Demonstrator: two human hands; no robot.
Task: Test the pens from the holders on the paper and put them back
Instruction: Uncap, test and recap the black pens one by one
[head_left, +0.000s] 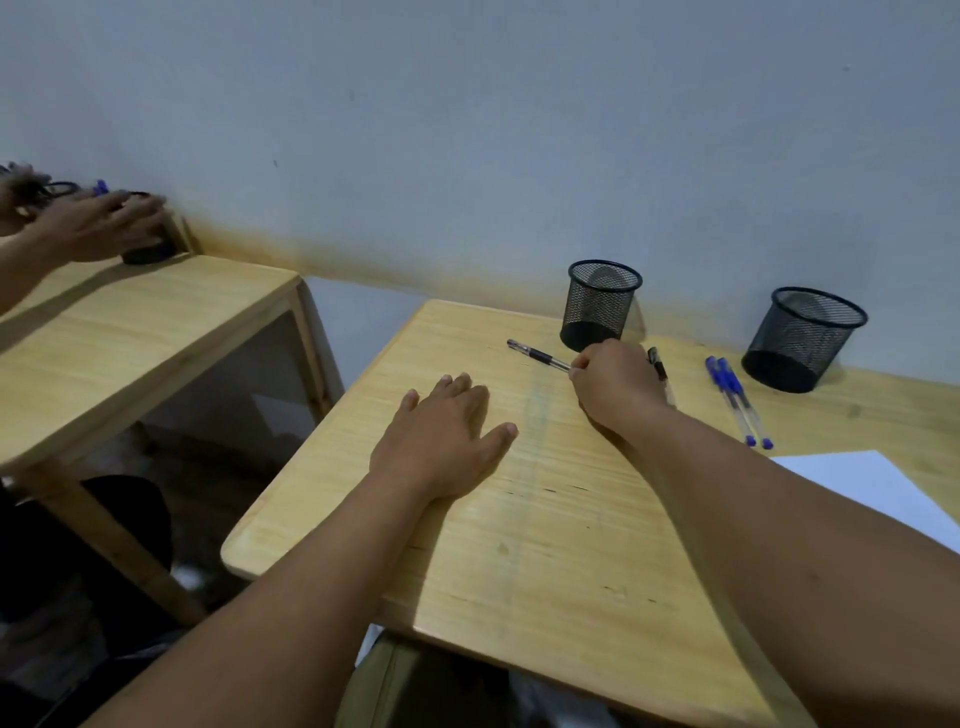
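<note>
Black pen (537, 356) points up-left, seemingly pinched by right hand (613, 384).

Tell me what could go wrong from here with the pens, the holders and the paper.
The right hand pinches only the end of the black pen, so it could slip or roll when lifted. The second black pen lies partly under that hand and the two blue pens lie loose nearby, easy to knock. The paper lies at the table's right side, partly behind the right forearm, so reaching it means crossing the loose pens.
</note>
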